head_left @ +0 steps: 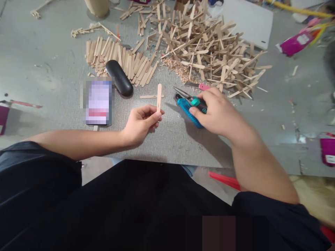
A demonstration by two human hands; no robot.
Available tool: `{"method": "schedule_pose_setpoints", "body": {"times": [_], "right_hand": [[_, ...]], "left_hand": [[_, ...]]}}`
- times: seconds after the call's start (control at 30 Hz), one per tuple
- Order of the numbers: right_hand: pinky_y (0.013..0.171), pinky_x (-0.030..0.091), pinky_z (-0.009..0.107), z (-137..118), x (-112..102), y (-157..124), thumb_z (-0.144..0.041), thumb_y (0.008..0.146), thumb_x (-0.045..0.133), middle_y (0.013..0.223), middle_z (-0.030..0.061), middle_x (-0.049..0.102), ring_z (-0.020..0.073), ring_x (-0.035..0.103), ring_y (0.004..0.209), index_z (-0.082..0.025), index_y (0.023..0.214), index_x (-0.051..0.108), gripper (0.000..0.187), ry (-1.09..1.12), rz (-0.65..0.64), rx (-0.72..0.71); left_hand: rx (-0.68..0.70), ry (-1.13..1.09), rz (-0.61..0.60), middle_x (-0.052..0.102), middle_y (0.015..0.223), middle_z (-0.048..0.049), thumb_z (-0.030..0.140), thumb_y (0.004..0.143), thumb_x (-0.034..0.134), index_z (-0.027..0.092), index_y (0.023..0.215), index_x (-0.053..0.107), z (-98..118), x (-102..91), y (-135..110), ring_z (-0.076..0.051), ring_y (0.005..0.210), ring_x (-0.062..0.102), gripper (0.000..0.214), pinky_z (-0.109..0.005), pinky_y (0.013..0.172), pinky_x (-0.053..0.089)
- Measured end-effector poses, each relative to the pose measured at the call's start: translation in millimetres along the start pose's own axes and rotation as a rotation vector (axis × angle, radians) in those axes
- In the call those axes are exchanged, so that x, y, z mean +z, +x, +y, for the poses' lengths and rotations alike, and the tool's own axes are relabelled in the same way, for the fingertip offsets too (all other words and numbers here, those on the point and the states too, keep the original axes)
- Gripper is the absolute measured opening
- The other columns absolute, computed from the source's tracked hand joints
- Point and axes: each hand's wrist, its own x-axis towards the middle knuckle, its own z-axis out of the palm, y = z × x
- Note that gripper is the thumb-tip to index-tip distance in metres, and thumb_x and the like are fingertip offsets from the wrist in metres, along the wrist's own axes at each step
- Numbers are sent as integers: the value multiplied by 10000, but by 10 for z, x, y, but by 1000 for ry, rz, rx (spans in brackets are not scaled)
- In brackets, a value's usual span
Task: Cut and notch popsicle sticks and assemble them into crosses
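Note:
Between the thumb and fingers of my left hand (145, 122) is a wooden craft stick (159, 94), pointing away from me, with a small dark slit near my thumb. Just beyond it a second craft stick (148, 97) lies crosswise on the table, partly covered by the held one. My right hand (217, 109) is closed around a pointed metal tool (184, 93) with a black and teal handle; its exact kind is unclear. Directly beside that hand is a blue box cutter (188, 112), partly hidden. A blade with a pink handle (203, 87) lies just past my right fingers.
A big heap of crossed craft sticks (209, 48) spreads across the far side, with wood shavings (178, 68) at its edge. Loose sticks (98, 52) lie in rows at left. Nearby are a black case (119, 78) and a phone (98, 101). The grey table's front edge (167, 162) is close to me.

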Motion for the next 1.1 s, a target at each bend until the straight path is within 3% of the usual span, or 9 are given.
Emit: {"method": "schedule_pose_setpoints", "body": {"times": [0.1, 0.23, 0.63, 0.77, 0.93, 1.1], "right_hand": [[1065, 643, 671, -221, 68, -83, -357, 955, 743, 1249, 166, 752, 438, 755, 1219, -282, 1257, 660, 322, -17, 63, -115], [968, 653, 618, -281, 152, -217, -310, 894, 744, 1241, 157, 734, 422, 744, 1161, -304, 1299, 616, 425, -26, 167, -234], [1020, 611, 681, -278, 202, -308, -397, 1002, 705, 1248, 150, 788, 424, 784, 1134, -338, 1380, 571, 406, -22, 210, -341], [1006, 642, 677, -300, 193, -331, -453, 1038, 669, 1213, 141, 786, 415, 776, 1142, -365, 1329, 603, 310, -26, 121, -294], [858, 667, 571, -336, 188, -376, -375, 1014, 683, 1100, 106, 796, 366, 783, 979, -351, 1289, 631, 281, 37, 94, -345], [691, 586, 435, -354, 277, -408, -324, 982, 677, 966, 54, 759, 276, 726, 793, -317, 1200, 655, 219, 70, 159, -386]], "left_hand": [[-51, -16, -60, 776, 782, -21, 346, 800, 1095, 157, 906, 850, 13, -16, 12, -75, 608, 683, 327, -170, 519, 546], [-133, -54, -156, 819, 775, -41, 399, 698, 1172, 154, 881, 844, 11, -23, 46, -99, 599, 724, 449, -177, 530, 599], [-220, -180, -345, 864, 795, -77, 336, 719, 1172, 172, 782, 871, 45, -32, 91, -129, 602, 772, 349, -207, 580, 640], [-205, -151, -358, 865, 790, -91, 272, 743, 1139, 167, 750, 853, 58, -37, 88, -143, 601, 775, 304, -220, 575, 646], [-216, -120, -407, 843, 751, -88, 242, 774, 1093, 163, 769, 867, 92, -30, 45, -144, 564, 742, 240, -233, 538, 617], [-211, -106, -386, 842, 744, -82, 195, 765, 1076, 133, 754, 834, 116, -28, 14, -124, 565, 746, 249, -199, 550, 600]]}}
